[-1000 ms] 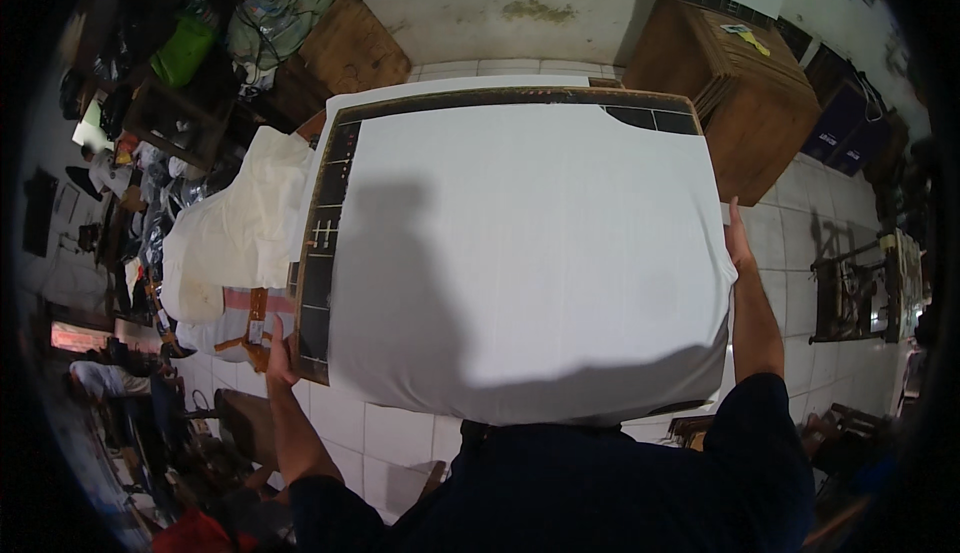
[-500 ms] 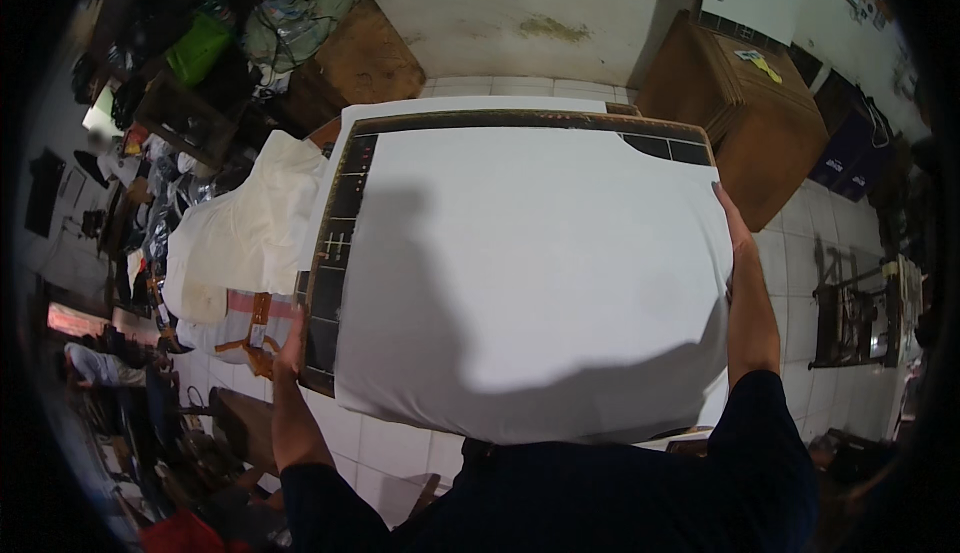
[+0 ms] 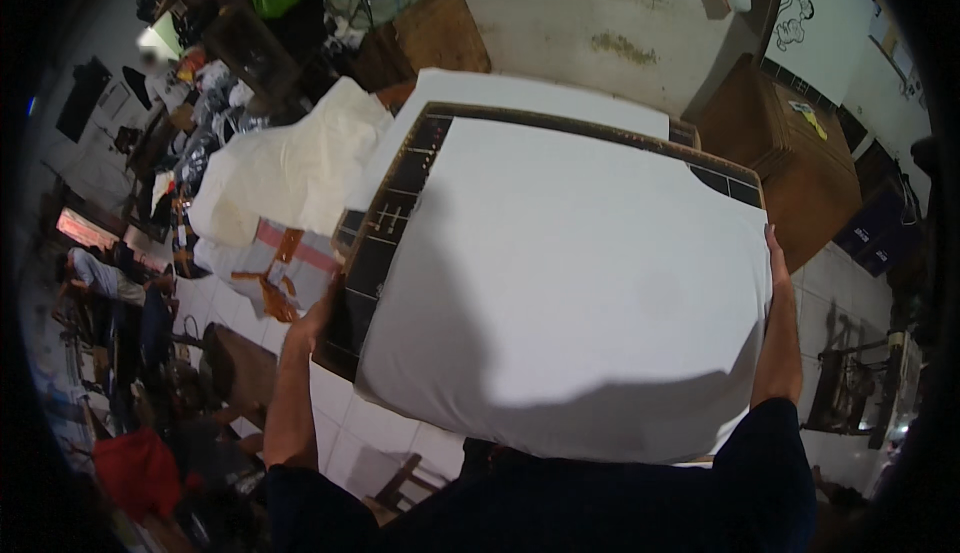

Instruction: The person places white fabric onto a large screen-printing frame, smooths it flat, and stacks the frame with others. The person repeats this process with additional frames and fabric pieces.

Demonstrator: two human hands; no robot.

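A large dark board (image 3: 398, 215) with a grid of thin lines and a worn brown rim is in front of my body. White cloth (image 3: 590, 283) is spread over it, leaving dark strips along the left side and at the far right corner. My left hand (image 3: 314, 325) grips the board's left edge near its front corner. At the opposite edge, my right hand (image 3: 779, 256) holds the side, where the cloth wraps over. Most fingers of both hands are hidden by the board. Shadows fall across the cloth's left and near parts.
Another white flat surface (image 3: 540, 95) shows beyond the board. Cream cloth (image 3: 290, 168) and a taped package (image 3: 288, 258) lie at left. Brown wooden cabinets (image 3: 790, 173) stand at far right, and a wooden box (image 3: 440, 33) by the wall. Another person (image 3: 108, 278) is at far left.
My view has turned, so the board and both hands appear farther right and the board looks more slanted. Both hands keep hold of its side edges.
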